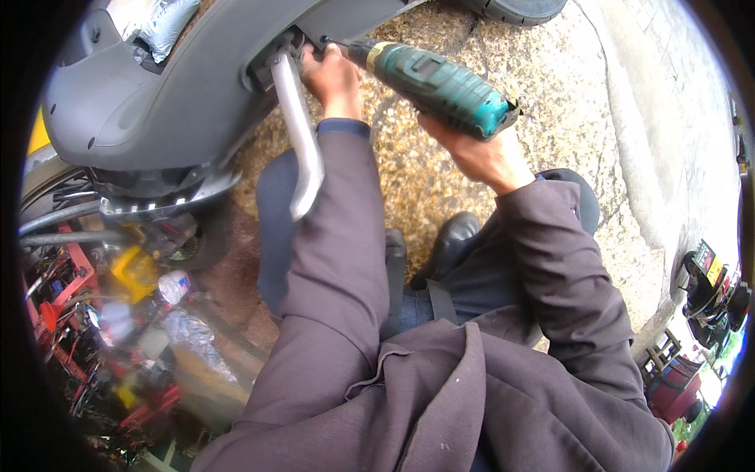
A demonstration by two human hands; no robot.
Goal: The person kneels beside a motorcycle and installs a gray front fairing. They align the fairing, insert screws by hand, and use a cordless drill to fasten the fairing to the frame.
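Note:
My right hand (481,156) grips a teal and black cordless drill (432,82), which points up and left toward a grey scooter body panel (169,86). Close by the drill's nose, my left hand (333,77) has its fingers bent in at a recess in that panel. Whatever those fingers hold is too small or hidden to make out. From the same recess a bare silver metal lever (297,130) sticks out and hangs down beside my left forearm. The drill's tip is right by the left fingertips; I cannot tell whether it touches a screw.
At lower left lies a clutter of tools and parts with a yellow piece (134,274) and a crumpled clear plastic bottle (197,338). A black tyre (523,6) shows at the top. Parked vehicles (708,287) stand at the right edge. Pebbled ground (543,94) lies below me.

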